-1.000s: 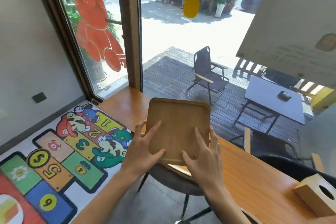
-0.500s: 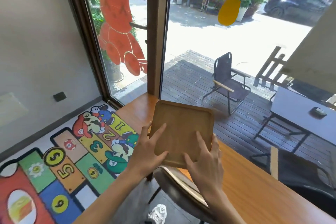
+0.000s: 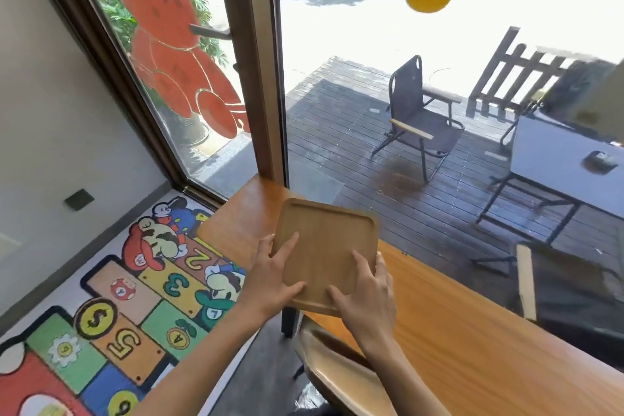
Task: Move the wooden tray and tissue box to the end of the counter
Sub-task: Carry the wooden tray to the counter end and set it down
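At the far left the floor carries a hopscotch mat (image 3: 111, 307), and the counter (image 3: 472, 348) stops just short of the window post (image 3: 250, 61). The left hand (image 3: 270, 280) is clamped on the near-left corner of the wooden tray (image 3: 326, 243), thumb lying across the top and fingers wrapped under the left edge. The tray sits between the two hands and reaches forward from them toward the counter's end, its far edge near the post (whether it rests on the wood or is lifted just clear, I cannot tell). The right hand (image 3: 366, 297) grips the near-right side the same way, fingers spread on top. Both hands are equally close, at the tray's near edge, so what looks left is a short carry straight ahead. The tissue box is not in view.
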